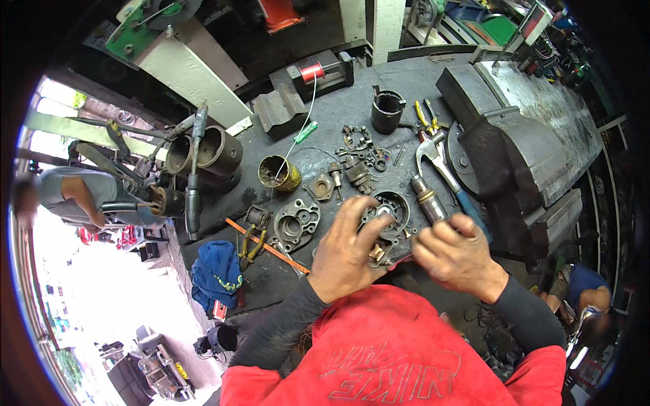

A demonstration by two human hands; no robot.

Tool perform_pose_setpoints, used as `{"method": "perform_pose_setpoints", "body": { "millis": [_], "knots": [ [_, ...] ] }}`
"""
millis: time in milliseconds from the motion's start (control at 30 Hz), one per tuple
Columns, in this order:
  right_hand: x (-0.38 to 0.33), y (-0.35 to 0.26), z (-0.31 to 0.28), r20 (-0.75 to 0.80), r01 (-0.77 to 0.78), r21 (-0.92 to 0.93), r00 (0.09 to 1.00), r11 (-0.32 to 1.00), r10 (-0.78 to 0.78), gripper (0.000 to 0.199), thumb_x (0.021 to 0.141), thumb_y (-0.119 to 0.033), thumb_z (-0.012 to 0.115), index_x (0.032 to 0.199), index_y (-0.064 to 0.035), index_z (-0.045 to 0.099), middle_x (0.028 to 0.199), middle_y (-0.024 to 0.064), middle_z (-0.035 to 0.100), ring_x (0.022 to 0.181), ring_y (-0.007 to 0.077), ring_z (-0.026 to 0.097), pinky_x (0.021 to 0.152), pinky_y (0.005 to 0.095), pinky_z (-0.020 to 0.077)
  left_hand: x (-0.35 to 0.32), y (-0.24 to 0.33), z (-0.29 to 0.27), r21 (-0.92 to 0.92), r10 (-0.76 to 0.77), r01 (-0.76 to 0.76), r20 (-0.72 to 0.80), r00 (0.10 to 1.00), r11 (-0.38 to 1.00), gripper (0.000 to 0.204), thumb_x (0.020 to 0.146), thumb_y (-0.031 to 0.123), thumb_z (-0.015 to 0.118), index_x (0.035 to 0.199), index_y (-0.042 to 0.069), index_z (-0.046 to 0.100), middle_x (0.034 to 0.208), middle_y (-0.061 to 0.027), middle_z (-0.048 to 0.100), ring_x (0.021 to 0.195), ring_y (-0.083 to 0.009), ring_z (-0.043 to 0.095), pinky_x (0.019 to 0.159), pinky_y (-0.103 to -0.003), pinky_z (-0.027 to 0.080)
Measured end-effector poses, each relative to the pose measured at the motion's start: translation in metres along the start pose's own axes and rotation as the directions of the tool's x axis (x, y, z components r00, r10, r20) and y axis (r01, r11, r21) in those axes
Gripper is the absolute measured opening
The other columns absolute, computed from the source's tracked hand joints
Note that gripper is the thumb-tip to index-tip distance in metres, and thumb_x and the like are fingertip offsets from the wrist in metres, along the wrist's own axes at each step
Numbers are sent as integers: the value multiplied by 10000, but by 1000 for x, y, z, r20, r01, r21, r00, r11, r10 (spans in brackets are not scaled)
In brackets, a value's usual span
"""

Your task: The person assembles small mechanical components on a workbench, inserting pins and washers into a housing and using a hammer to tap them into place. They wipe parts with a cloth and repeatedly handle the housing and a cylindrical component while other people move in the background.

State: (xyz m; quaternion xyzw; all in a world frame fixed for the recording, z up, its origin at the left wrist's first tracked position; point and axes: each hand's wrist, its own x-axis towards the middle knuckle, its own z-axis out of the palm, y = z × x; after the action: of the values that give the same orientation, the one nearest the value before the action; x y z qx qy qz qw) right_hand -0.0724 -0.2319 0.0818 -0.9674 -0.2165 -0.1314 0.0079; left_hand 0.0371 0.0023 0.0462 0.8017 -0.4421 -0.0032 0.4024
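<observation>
My left hand (349,249) curls over the near left side of a round metal housing (404,218), its thumb and fingers bent against the rim. Shiny and brass-coloured parts show inside the housing. My right hand (455,254) is closed just right of it; what its fingers hold, if anything, is hidden. A metal shaft with a brass-coloured ring (426,196) reaches down to the knuckles of this hand; I cannot tell if it is gripped. Beyond lie a hammer (430,152), a blue-handled adjustable wrench (450,179) and a geared shaft (357,172).
A bench vise (521,155) fills the right. Leftward are a cast metal cover (296,223), a yellow can (290,177), pliers (252,243), an orange strip (267,245) and a blue cloth (215,274). A black cylinder (387,114) stands farther back. Another person (74,196) is at far left.
</observation>
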Motion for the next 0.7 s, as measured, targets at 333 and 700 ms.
{"method": "perform_pose_setpoints", "body": {
  "millis": [333,700],
  "knots": [
    [-19,9,45,-1,-213,251,975,944,221,313,742,-112,784,1053,-121,762,841,36,578,862,252,592,877,447,428,-32,3,44,-210,-322,280,-199,926,937,1178,520,311,1070,1500,45,474,1506,-192,555,1410,-380,553,1174,-471,461],
    [-60,97,86,138,-709,106,705,698,695,418,910,-53,668,1321,20,655,1160,229,702,1102,433,653,936,528,497,-13,-36,-9,-527,-291,404,286,913,748,964,492,-15,947,1361,46,535,1481,-124,619,1414,-257,564,1204,-405,448]
  ]
}}
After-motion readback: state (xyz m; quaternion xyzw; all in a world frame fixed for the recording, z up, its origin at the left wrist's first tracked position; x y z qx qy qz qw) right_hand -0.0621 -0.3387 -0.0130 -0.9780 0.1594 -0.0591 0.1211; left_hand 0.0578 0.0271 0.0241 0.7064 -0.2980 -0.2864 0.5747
